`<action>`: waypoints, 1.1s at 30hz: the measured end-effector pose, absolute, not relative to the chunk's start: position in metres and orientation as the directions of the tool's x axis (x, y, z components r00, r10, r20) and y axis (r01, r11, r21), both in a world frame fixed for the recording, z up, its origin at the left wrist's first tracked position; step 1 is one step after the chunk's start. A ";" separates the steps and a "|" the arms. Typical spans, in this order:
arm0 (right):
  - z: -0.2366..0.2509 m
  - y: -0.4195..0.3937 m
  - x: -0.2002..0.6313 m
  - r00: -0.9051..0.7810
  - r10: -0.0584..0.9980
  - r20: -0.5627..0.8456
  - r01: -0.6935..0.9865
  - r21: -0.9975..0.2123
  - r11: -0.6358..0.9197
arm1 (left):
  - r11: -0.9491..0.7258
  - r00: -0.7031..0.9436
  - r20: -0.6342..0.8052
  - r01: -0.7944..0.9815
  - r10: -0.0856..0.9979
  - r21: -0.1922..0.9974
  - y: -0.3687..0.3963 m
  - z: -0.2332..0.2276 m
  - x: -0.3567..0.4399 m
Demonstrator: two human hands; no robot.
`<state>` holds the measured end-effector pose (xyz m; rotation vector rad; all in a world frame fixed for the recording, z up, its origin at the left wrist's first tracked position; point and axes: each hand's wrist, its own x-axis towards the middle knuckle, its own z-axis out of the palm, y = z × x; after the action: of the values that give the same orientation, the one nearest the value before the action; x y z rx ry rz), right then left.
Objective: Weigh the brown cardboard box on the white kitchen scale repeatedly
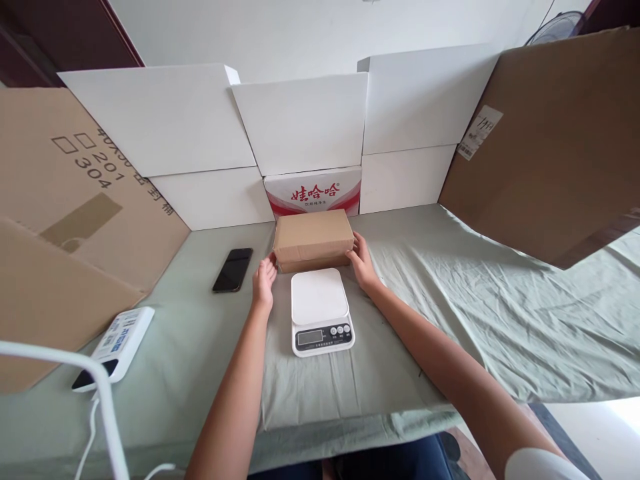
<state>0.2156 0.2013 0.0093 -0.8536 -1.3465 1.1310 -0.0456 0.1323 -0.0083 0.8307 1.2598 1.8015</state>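
Risk first, as judged from the present layout. Brown cardboard box point(314, 239) gripped only by fingertips at its two ends: left hand point(263, 280) at the near left corner, right hand point(361, 261) against the right end, palms open, fingers spread flat on cardboard, nothing wrapped underneath. Could slip or tip out of so light a pinch if lifted. White kitchen scale point(321, 311) just in front of the box, nearly touching its near edge; a dragged or dropped box could knock the platform or shove the scale toward the bench point(500, 313) edge. Box footprint wider than the scale platform, so any placement off centre likely to overhang and rock. Green cloth over the bench wrinkled, more so on the right; could bunch under anything slid across it. Black phone point(233, 269) lying just left of the left hand, within reach of a stray elbow or box corner. White power strip point(116, 345) and its cable near the left front edge, well apart from the hands.

Box itself: plain brown, oblong, closed, top flat, corners slightly softened, a shadowed seam along the near face. No label visible from this angle. Sits flat on the cloth, long side toward the viewer, directly behind the scale and just in front of a red-and-white printed carton point(313, 192) at the foot of the white panel backdrop. Contents and weight not tellable.
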 end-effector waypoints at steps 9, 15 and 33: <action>0.009 0.199 0.214 -0.154 0.931 0.332 -0.071 -0.943 0.325 | -0.248 -0.491 0.125 -0.193 0.862 0.949 0.133 -0.012 -0.039; 0.008 0.198 0.216 -0.168 0.898 0.407 -0.038 -0.913 0.407 | -0.273 -0.502 0.154 -0.172 0.851 0.947 0.132 -0.014 -0.040; 0.020 0.161 0.239 -0.138 0.742 0.656 0.097 -0.737 0.669 | -0.472 -0.429 0.431 0.013 0.794 0.881 0.067 0.026 -0.025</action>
<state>0.2391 0.1613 0.0199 -0.6969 -1.6382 0.6443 -0.0250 0.0665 0.0258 1.2431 1.1787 1.9499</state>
